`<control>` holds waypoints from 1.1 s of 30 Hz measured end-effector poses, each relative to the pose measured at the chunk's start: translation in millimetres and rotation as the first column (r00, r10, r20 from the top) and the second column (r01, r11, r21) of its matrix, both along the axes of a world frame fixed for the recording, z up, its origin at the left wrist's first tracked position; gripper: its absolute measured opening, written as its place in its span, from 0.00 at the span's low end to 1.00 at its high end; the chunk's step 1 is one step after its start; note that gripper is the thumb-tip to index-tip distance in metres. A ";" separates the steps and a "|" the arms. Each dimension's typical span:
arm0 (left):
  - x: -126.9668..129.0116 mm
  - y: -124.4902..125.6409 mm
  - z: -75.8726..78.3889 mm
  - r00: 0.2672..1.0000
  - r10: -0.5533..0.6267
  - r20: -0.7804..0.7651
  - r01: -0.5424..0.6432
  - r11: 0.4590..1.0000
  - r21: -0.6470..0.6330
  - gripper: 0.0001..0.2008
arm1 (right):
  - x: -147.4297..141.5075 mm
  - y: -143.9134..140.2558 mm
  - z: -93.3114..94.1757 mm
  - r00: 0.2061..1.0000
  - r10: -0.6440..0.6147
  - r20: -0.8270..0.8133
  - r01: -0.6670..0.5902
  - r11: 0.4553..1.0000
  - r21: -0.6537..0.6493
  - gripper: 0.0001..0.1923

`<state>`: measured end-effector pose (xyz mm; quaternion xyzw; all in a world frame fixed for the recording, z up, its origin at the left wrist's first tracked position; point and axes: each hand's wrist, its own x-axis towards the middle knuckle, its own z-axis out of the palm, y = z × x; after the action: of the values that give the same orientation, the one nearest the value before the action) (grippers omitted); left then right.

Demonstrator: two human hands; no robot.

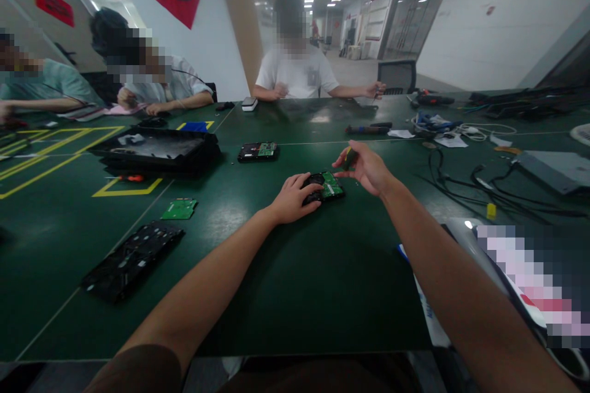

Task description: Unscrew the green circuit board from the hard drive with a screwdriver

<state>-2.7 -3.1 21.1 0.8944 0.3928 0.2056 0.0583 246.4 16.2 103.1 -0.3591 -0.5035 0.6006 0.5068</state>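
A hard drive (pixel 332 185) with a green circuit board on its upper face lies on the green table in front of me. My left hand (pixel 295 198) is closed over the drive's left end, thumb along the near side and fingers across the top. Just above the drive's right end, my right hand (pixel 362 167) is closed around a screwdriver (pixel 349 156) with a yellow and dark handle. Its tip is too small to make out, so I cannot tell whether it touches the board.
Another hard drive (pixel 258 151) lies farther back. To the left are stacked black trays (pixel 159 148), an orange-handled screwdriver (pixel 132 178), a loose green circuit board (pixel 179 209) and a black plastic frame (pixel 133 260). Cables (pixel 483 181) and a grey metal box (pixel 555 171) lie right. Several people sit opposite.
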 end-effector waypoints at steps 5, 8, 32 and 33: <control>-0.4 0.7 -1.6 1.000 -0.002 -0.008 0.002 1.000 0.014 0.24 | 1.1 -0.4 0.1 0.999 0.002 -0.038 -0.003 1.000 -0.020 0.28; -0.5 1.1 -2.2 1.000 -0.007 -0.009 0.007 1.000 0.021 0.24 | 1.5 -1.2 1.6 0.999 0.023 -0.043 -0.024 0.999 -0.028 0.28; -0.2 0.0 -0.6 1.000 0.002 -0.017 -0.002 1.000 0.008 0.25 | 0.7 2.8 -0.4 0.999 -0.027 -0.023 0.027 0.999 -0.032 0.22; -0.3 0.0 -0.6 1.000 0.003 -0.018 -0.003 1.000 0.011 0.25 | 0.1 2.9 -1.0 0.999 -0.040 -0.020 0.039 0.999 -0.026 0.20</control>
<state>-3.1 -3.1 20.5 0.8960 0.3934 0.1998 0.0494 246.5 19.1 102.1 -0.3694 -0.4835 0.6004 0.5189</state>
